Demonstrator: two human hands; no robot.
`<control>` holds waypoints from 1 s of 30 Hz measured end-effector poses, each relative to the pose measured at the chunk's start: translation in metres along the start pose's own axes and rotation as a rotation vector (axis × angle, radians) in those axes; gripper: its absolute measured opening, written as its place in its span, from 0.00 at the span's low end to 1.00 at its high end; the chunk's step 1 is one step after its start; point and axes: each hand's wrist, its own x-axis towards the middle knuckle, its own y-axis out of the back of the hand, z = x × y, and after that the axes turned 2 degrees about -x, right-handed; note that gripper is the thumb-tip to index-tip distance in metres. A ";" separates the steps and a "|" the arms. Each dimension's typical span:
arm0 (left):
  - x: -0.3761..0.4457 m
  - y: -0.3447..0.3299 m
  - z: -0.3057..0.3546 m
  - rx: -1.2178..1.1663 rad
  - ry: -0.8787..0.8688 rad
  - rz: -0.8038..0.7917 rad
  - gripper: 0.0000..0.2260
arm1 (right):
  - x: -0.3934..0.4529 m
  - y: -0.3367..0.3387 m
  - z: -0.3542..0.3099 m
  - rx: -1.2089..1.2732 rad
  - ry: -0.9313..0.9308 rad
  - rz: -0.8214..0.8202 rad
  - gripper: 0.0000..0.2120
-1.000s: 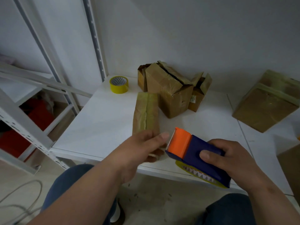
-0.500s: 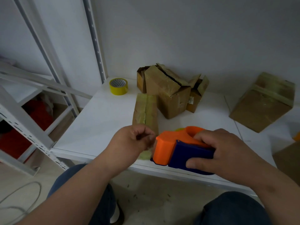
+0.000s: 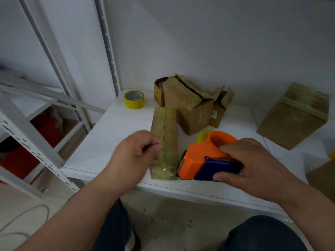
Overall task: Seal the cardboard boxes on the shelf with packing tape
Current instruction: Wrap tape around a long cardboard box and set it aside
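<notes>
While the right hand grips the tape tool at middle right, the left hand's curled fingers pinch something beside the long box; what, I cannot tell.

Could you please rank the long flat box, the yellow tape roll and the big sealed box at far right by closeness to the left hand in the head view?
1. Long flat box, just beside the left hand.
2. Yellow tape roll, back left by the upright.
3. Big sealed box, far right.

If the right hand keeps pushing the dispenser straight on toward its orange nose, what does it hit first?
Most likely the flat taped box, just left of the tape dispenser held by the right hand; the remaining gap is unclear.
</notes>
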 end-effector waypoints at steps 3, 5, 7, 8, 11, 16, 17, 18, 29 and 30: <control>0.008 0.027 -0.005 -0.081 0.162 0.089 0.05 | -0.008 0.008 0.016 0.028 -0.101 0.030 0.19; 0.012 0.035 -0.011 -0.112 0.250 0.051 0.05 | -0.010 0.012 0.021 0.149 -0.144 0.014 0.22; 0.015 0.033 -0.017 -0.184 0.322 0.027 0.05 | -0.009 0.013 0.021 0.303 -0.175 -0.044 0.24; 0.017 0.031 -0.021 -0.212 0.355 0.027 0.05 | -0.009 0.013 0.022 0.359 -0.194 -0.066 0.25; 0.020 0.031 -0.036 -0.312 0.488 0.060 0.06 | -0.008 0.018 0.033 0.440 -0.245 -0.107 0.27; 0.027 0.028 -0.050 -0.359 0.647 -0.016 0.06 | 0.009 0.023 0.057 0.450 -0.392 -0.183 0.34; 0.029 0.025 -0.052 -0.367 0.672 -0.012 0.06 | 0.015 0.021 0.060 0.424 -0.404 -0.203 0.33; 0.032 0.023 -0.054 -0.376 0.696 -0.009 0.05 | 0.021 0.019 0.062 0.396 -0.414 -0.221 0.31; 0.037 0.000 -0.085 -0.474 0.858 0.015 0.04 | 0.062 -0.006 0.077 0.070 -0.408 -0.460 0.15; 0.037 -0.002 -0.087 -0.480 0.863 0.022 0.04 | 0.063 -0.009 0.078 0.066 -0.407 -0.468 0.14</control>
